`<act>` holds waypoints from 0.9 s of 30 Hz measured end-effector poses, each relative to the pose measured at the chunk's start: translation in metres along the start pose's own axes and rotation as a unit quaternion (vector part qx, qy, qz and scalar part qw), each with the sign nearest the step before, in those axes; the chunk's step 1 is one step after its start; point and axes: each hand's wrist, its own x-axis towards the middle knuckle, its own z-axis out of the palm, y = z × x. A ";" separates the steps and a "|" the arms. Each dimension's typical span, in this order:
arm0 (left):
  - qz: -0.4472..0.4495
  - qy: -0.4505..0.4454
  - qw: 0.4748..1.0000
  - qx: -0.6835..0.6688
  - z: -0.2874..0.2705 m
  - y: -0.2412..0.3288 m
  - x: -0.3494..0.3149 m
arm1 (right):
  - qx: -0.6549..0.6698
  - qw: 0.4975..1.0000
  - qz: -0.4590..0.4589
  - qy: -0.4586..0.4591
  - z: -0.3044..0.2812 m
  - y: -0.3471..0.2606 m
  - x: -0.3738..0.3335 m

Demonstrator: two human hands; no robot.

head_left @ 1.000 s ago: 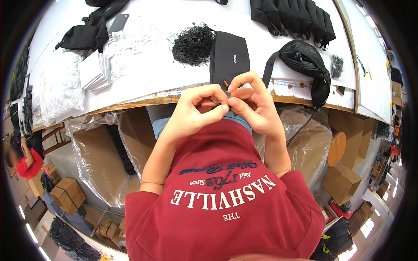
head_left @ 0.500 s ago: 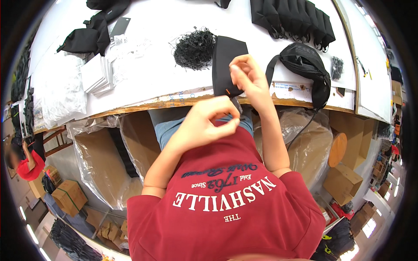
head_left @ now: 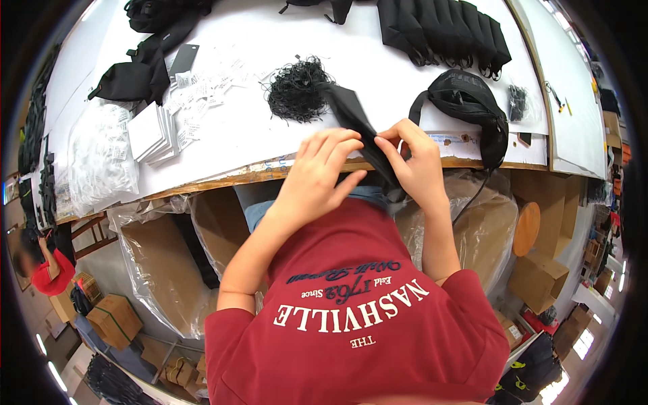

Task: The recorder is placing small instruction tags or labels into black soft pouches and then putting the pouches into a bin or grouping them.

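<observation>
A flat black fabric pouch (head_left: 356, 116) stands tilted at the table's front edge, its far end beside a heap of thin black cords (head_left: 297, 89). My right hand (head_left: 417, 162) pinches the pouch's right edge between thumb and fingers. At its left side is my left hand (head_left: 318, 170), fingertips against the fabric and thumb held apart from them. Part of the pouch's lower end is hidden by my right hand. To the right lies a black bag with mesh and a strap (head_left: 466, 101).
Several black pouches (head_left: 445, 34) lie in a row at the back right. White cards (head_left: 152, 131), small labels (head_left: 202, 88), clear plastic bags (head_left: 101, 158) and black bags (head_left: 138, 74) occupy the left. Plastic-lined cartons (head_left: 158, 263) stand below the table edge.
The pouch has gone from lying on the table to a tilted position between my hands. My right hand has moved down onto its edge; my left hand's fingers have spread out.
</observation>
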 end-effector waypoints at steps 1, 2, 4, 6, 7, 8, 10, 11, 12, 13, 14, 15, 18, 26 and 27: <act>0.008 0.006 0.999 0.047 -0.001 -0.003 -0.001 | 0.033 0.999 -0.025 -0.018 -0.005 -0.006 -0.003; 0.014 0.022 0.995 0.096 0.000 -0.006 -0.003 | 0.066 0.996 -0.049 -0.037 -0.009 -0.011 -0.005; 0.059 0.051 0.987 0.140 -0.004 -0.010 -0.007 | 0.066 0.995 -0.053 -0.053 -0.012 -0.019 -0.006; 0.076 0.068 0.985 0.141 -0.011 -0.012 -0.010 | 0.090 0.991 -0.075 -0.068 -0.013 -0.025 -0.005; 0.095 0.089 0.981 0.143 -0.014 -0.013 -0.012 | 0.092 0.990 -0.074 -0.078 -0.013 -0.027 -0.005; 0.092 0.087 0.981 0.145 -0.015 -0.014 -0.014 | 0.095 0.990 -0.073 -0.080 -0.012 -0.029 -0.005; 0.082 0.126 0.982 0.118 -0.018 -0.015 -0.017 | 0.117 0.984 -0.093 -0.101 -0.009 -0.033 -0.004; 0.092 0.131 0.981 0.112 -0.018 -0.017 -0.019 | 0.120 0.983 -0.093 -0.103 -0.009 -0.034 -0.003; 0.089 0.129 0.981 0.115 -0.019 -0.018 -0.021 | 0.120 0.982 -0.097 -0.110 -0.009 -0.035 -0.003; 0.090 0.127 0.981 0.113 -0.020 -0.018 -0.022 | 0.119 0.981 -0.100 -0.117 -0.008 -0.035 -0.003; 0.092 0.124 0.982 0.110 -0.020 -0.017 -0.023 | 0.122 0.980 -0.100 -0.119 -0.007 -0.035 -0.003; 0.091 0.123 0.982 0.110 -0.020 -0.017 -0.023 | 0.132 0.979 -0.096 -0.123 -0.007 -0.034 -0.003; 0.090 0.120 0.981 0.120 -0.020 -0.015 -0.022 | 0.142 0.977 -0.090 -0.130 -0.005 -0.034 -0.003; 0.108 0.101 0.974 0.170 -0.023 -0.017 -0.022 | 0.152 0.975 -0.092 -0.134 -0.003 -0.025 -0.004; 0.108 0.101 0.974 0.170 -0.023 -0.017 -0.022 | 0.156 0.974 -0.086 -0.140 -0.003 -0.024 -0.004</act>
